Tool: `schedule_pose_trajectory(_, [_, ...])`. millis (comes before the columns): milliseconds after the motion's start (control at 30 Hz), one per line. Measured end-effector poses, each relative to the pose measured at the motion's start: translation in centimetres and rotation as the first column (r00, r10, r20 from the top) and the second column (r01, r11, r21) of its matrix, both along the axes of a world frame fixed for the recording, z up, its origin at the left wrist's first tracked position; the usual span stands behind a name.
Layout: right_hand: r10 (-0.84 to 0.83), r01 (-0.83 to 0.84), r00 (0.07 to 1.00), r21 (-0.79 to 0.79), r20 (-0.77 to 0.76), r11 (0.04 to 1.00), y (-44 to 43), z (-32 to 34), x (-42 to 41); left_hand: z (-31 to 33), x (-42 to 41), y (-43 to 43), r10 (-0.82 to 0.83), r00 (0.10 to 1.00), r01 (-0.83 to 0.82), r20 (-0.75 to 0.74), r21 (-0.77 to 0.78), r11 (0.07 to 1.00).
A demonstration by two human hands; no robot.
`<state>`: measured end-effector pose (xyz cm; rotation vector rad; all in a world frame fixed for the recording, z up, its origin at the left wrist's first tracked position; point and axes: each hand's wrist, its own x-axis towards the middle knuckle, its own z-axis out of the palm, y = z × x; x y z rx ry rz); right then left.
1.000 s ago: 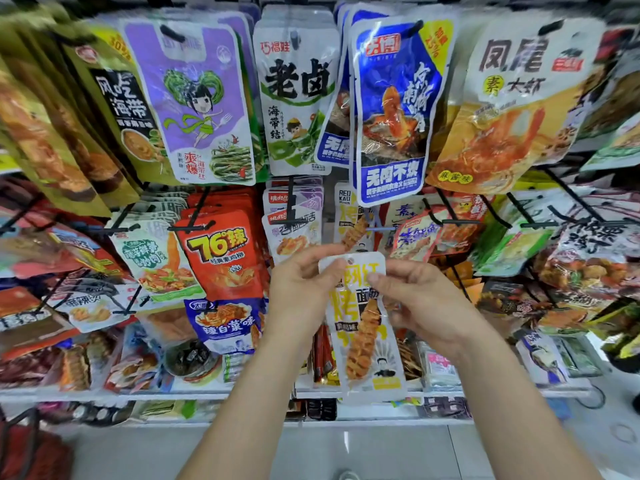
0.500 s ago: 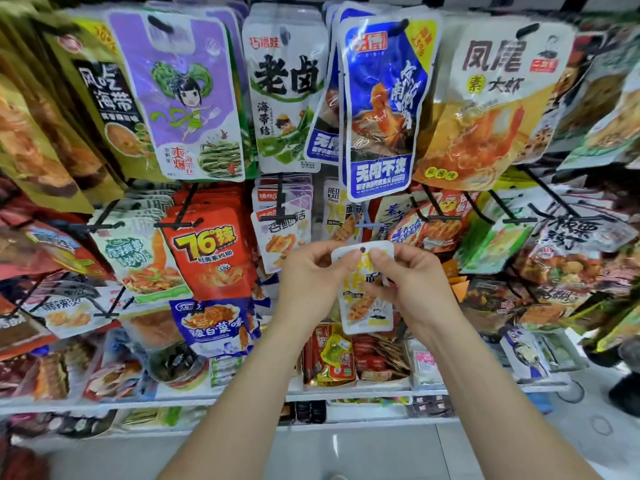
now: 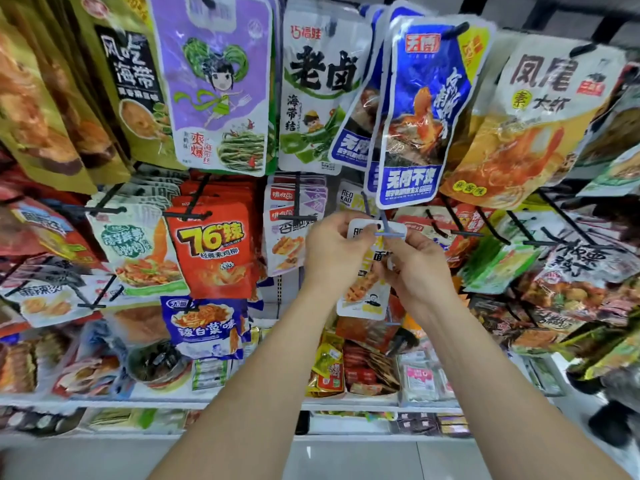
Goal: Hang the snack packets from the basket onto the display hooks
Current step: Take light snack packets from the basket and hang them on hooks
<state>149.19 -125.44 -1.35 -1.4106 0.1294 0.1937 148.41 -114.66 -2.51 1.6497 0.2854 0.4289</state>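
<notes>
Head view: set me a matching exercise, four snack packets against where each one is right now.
Packets:
1. white-and-yellow packet
2. red 76 packet
3. big blue packet
4. purple cartoon packet

Places:
A. top row, directly above the hands
B. top row, above the red 76 packet
C. pinched by left hand and right hand at a hook
D. middle row, left of the hands

Pairs: 1-C, 2-D, 3-A, 4-B.

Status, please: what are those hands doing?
Left hand, right hand pinch top of white packet. Packet at hook tip, threading unclear. Close above hangs blue packet.
</notes>
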Motion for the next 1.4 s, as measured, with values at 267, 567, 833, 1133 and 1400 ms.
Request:
schedule_pose_trajectory(267, [0.052, -0.044, 0.997, -0.151, 0.053, 0.988, 0.1, -0.5, 0.7, -0.6, 0.1, 0.5, -0.074, 0.997, 0.074, 0.014, -0.026, 0.997])
schedule_pose_trajectory(567, [-0.034, 0.036, 0.999, -0.113, 0.02, 0.993, 1.0, -0.6, 1.2, -2.1, 0.2, 0.1, 0.04, 0.994, -0.066, 0.102, 0.273, 0.96])
schedule_pose_trajectory(833, [-0.019, 0.207, 0.936, -0.505, 0.353, 0.838, -0.5, -3.0, 0.2, -3.2, -0.4, 0.9, 0.081, 0.993, -0.112, 0.084, 0.517, 0.849])
schedule_pose_trajectory(1133, [0.067, 0.018, 0.974, -0.371, 0.215, 0.928, 0.8, -4.2, 2.2, -2.7, 0.7, 0.7, 0.035, 0.995, 0.031, -0.098, 0.6, 0.8])
schedule_pose_trajectory(1400, [0.115, -0.1, 0.988, -0.134, 0.105, 0.986, 1.1, -3.9, 4.1, -2.5, 1.8, 0.3, -0.095, 0.975, 0.197, -0.202, 0.58, 0.79])
